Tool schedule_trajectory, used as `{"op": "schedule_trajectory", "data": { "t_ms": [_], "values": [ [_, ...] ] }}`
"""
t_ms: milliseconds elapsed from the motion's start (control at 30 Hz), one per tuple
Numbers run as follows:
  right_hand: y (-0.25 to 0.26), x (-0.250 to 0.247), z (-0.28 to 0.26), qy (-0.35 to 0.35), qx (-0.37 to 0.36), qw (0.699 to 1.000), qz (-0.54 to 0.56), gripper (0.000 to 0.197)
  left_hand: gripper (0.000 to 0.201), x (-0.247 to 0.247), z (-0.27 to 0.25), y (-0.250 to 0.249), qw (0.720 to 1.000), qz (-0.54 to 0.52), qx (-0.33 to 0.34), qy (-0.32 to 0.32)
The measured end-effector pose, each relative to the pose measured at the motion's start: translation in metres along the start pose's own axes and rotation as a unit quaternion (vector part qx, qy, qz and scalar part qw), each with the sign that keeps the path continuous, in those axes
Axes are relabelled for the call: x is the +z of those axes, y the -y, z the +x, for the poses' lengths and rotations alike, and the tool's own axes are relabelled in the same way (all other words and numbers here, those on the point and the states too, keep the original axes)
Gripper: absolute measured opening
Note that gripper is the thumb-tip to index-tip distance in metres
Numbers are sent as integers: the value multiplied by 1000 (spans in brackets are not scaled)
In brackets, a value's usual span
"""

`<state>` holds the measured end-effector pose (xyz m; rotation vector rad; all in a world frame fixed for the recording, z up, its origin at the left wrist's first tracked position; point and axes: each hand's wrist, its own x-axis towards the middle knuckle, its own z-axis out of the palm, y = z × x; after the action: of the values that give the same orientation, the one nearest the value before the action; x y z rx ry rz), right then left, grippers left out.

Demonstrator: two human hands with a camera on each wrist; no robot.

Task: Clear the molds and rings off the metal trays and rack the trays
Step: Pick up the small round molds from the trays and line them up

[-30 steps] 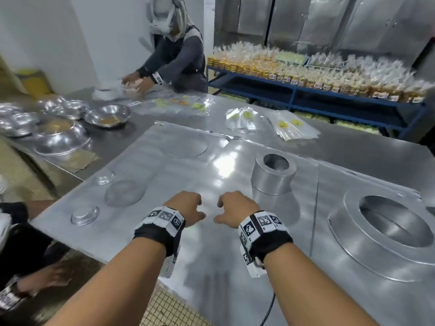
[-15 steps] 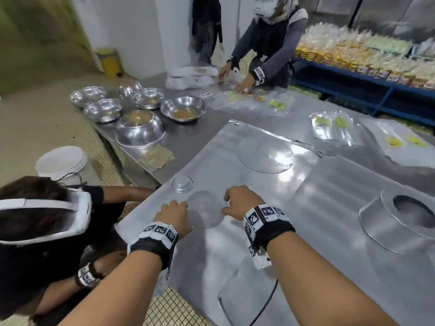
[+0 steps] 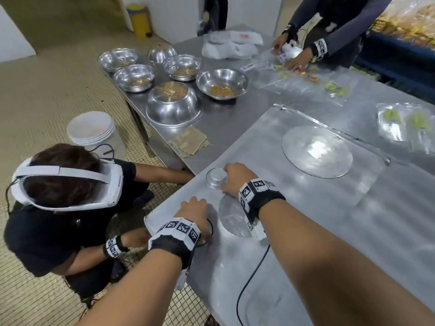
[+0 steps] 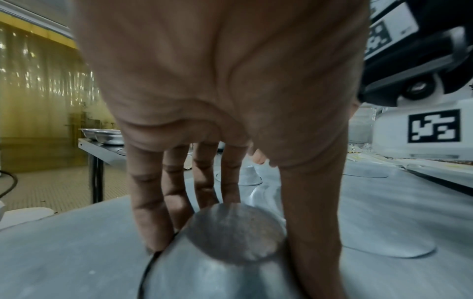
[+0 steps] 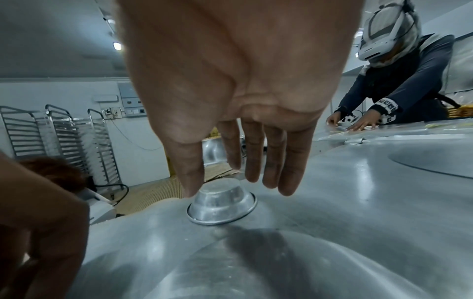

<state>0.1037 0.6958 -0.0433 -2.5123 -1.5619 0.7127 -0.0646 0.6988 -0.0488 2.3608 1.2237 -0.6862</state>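
A large metal tray (image 3: 306, 208) lies on the steel table. Two small upturned metal molds stand near its left corner. My left hand (image 3: 196, 211) is over the nearer mold (image 4: 235, 228); fingers and thumb (image 4: 312, 222) clamp its sides. The farther mold (image 3: 215, 178) shows in the right wrist view (image 5: 221, 204) under my right hand (image 5: 230, 182), whose fingers are straight above it, thumb (image 5: 190, 182) at its edge. A small flat disc (image 3: 231, 220) and a large disc (image 3: 316, 151) also lie on the tray.
Several steel bowls (image 3: 173, 102) stand at the table's far left. A person crouches beside the tray corner (image 3: 66, 184); another works at the far side (image 3: 329, 31). Plastic bags (image 3: 400, 123) lie behind. Tray racks (image 5: 64, 131) stand by the wall. A white bucket (image 3: 91, 130) stands on the floor.
The view swung left. Both hands moved from the middle of the tray to its left corner; the left hand took hold of one small mold, the right reached the other.
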Motion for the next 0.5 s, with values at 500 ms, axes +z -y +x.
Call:
{"op": "schedule_trajectory", "data": {
  "t_ms": [500],
  "values": [
    [14, 26, 42, 19, 33, 998, -50, 76, 52, 15, 10, -17, 998, -18, -49, -25]
  ]
}}
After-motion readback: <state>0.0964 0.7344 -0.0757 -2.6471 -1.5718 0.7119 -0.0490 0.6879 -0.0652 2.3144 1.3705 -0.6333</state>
